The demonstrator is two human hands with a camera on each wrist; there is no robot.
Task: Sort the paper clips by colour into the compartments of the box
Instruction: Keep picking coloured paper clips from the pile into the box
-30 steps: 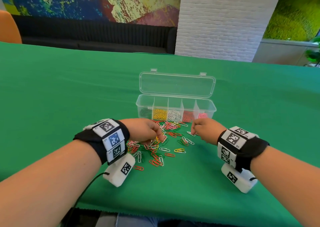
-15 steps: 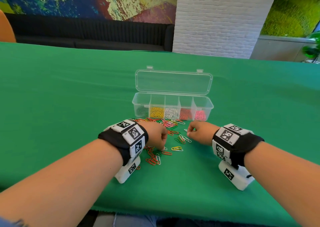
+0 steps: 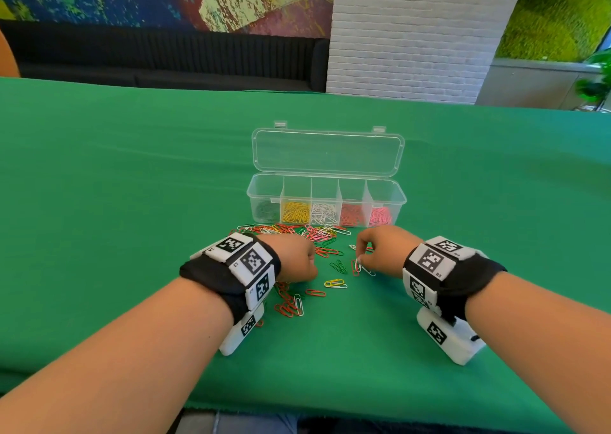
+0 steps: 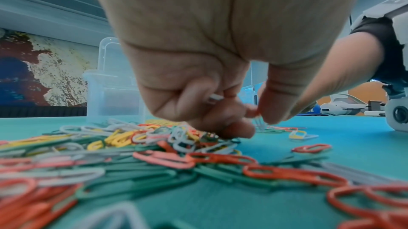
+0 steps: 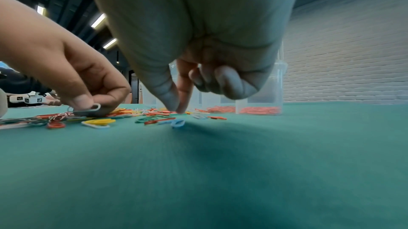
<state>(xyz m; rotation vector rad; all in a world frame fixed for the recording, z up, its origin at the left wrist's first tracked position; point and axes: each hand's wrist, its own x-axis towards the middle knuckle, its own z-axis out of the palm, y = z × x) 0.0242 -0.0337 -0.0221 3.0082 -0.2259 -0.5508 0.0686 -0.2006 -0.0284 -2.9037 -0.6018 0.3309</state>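
Box (image 3: pixel 325 198): 1, w/ 5 compartments.
Your left hand (image 3: pixel 294 258): grasps white clips (image 4: pixel 215 97).
Your right hand (image 3: pixel 380 251): pinches 1 clip (image 3: pixel 356 266).

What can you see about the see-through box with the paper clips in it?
The box looks like clear plastic and stands on the green table, just behind the loose paper clips. Its hinged lid is open and tipped back, with two small latches on top. Thin walls split it into five compartments, holding green, yellow, white, red and pink clips, left to right. Neither hand touches it.
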